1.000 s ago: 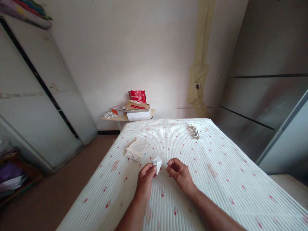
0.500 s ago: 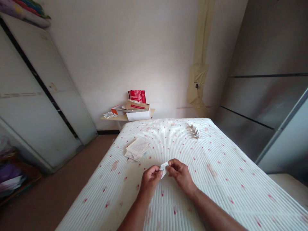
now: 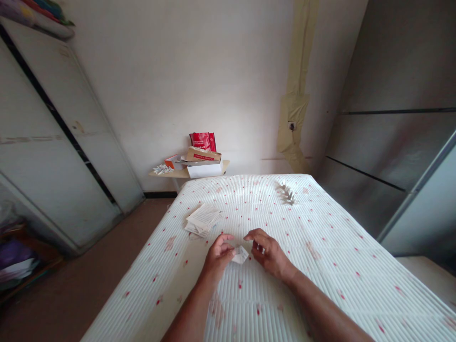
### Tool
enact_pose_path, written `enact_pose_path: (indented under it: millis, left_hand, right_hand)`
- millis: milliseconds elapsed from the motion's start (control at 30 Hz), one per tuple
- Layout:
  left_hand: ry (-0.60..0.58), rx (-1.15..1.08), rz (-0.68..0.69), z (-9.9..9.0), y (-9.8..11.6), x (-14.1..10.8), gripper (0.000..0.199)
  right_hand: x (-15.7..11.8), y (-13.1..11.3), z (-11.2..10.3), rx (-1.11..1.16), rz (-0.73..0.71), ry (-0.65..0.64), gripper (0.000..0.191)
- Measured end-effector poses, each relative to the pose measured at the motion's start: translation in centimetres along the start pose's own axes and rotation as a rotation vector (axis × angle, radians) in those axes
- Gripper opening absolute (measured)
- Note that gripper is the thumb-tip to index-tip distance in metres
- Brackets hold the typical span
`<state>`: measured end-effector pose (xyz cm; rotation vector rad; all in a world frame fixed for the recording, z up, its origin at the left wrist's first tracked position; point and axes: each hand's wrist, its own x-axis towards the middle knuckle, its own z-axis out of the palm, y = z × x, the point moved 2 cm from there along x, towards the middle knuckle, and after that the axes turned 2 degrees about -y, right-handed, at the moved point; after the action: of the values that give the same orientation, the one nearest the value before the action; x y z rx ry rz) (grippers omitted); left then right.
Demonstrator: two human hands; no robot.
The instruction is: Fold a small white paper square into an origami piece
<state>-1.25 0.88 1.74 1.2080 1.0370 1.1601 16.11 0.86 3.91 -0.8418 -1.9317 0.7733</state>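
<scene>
Between thumb and fingers, my left hand (image 3: 218, 254) pinches the left edge of a small folded piece of paper (image 3: 241, 255), whitish with faint print. My right hand (image 3: 267, 251) is just to the right of the paper, apart from it, its fingers curved and parted with nothing in them. Both hands are low over the bed (image 3: 256, 294), on a white ribbed cover with red flecks. Beyond my left hand lies a loose pile of printed paper sheets (image 3: 204, 217). Farther off on the right sits a row of folded paper pieces (image 3: 288, 194).
Behind the bed's far left corner, a small table (image 3: 181, 174) carries a white box (image 3: 204, 170), a red bag (image 3: 203, 141) and more folded paper pieces (image 3: 163, 169). Cabinets stand on the left (image 3: 53, 142) and right (image 3: 384, 142). A socket (image 3: 292, 125) is on the taped wall.
My right hand has let go of the paper and opened. The paper now lies flatter and lower, held by my left hand alone.
</scene>
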Motion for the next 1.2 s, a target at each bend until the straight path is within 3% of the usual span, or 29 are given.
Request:
enact_pose_path:
  millis: [167, 300, 367, 467, 533, 733, 833, 1067, 1200]
  left_hand:
    - [-0.171, 0.039, -0.055, -0.3, 1.4, 0.2, 0.034]
    - [-0.24, 0.147, -0.06, -0.1, 2.2, 1.0, 0.029]
    - [-0.231, 0.226, -0.025, -0.1, 2.3, 1.4, 0.026]
    - [-0.092, 0.445, 0.144, -0.5, 2.2, 1.4, 0.025]
    - [-0.016, 0.615, 0.265, -0.9, 2.0, 0.7, 0.026]
    - [-0.147, 1.032, 0.494, -0.3, 1.2, -2.5, 0.015]
    - [-0.107, 1.18, 0.534, 0.3, 0.8, -3.0, 0.012]
    - [-0.107, 1.256, 0.574, 0.4, 0.3, -2.9, 0.016]
    - [-0.098, 1.24, 0.537, 0.4, 0.4, -3.1, 0.017]
  right_hand:
    - [0.0, -0.5, 0.0, -0.213, -0.208, -0.131, 0.04]
    - [-0.1, -0.7, 0.9, -0.464, -0.386, -0.095, 0.02]
    - [-0.1, -0.9, 1.3, -0.618, -0.471, -0.085, 0.017]
    - [-0.3, -0.8, 1.8, -0.811, -0.516, -0.129, 0.026]
    - [-0.6, -0.5, 2.1, -0.885, -0.513, -0.147, 0.028]
    - [-1.2, 0.3, 3.1, -0.894, -0.501, -0.199, 0.022]
    - [-1.1, 0.2, 3.2, -0.842, -0.461, -0.221, 0.024]
    - [-1.1, 0.7, 1.6, -0.557, -0.182, -0.293, 0.007]
    - [-1.1, 1.0, 1.4, -0.468, -0.094, -0.298, 0.008]
